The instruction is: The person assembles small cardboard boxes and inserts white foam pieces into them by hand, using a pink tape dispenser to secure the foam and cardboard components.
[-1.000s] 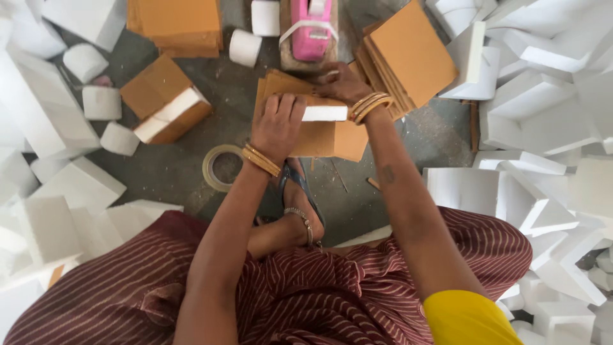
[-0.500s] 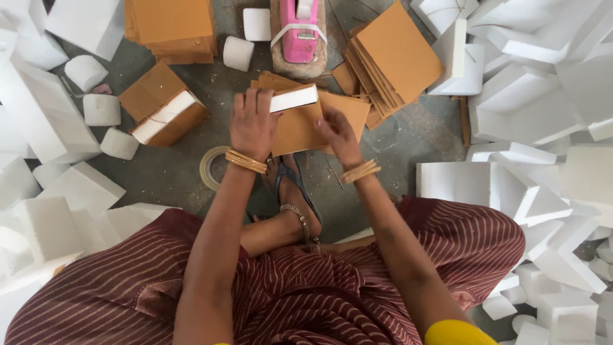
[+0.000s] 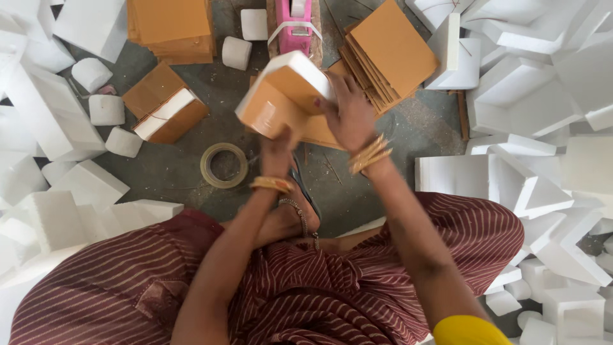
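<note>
**Foam block half-wrapped in brown card, held up over the floor**

Seated on a grey concrete floor (image 3: 408, 134), both hands raised on one piece: a white foam block (image 3: 295, 64) with a brown card sleeve (image 3: 271, 102) folded around part of it, tilted and lifted above the flat card sheets beneath. Left hand (image 3: 276, 148) gripping the lower edge of the sleeve from below, fingers closed on it. Right hand (image 3: 348, 115) clamped on the right side of the block, fingers spread over card and foam. Judged about midway: card bent around the block, top foam face still bare, no tape visible on it. Tape roll (image 3: 223, 165) lying flat just left of the left wrist, untouched. Pink tape dispenser (image 3: 294, 29) beyond the block. Stack of brown card sheets (image 3: 393, 51) to the right, one wrapped block (image 3: 165, 105) to the left, loose white foam pieces (image 3: 523, 172) heaped all around, unwrapped.
</note>
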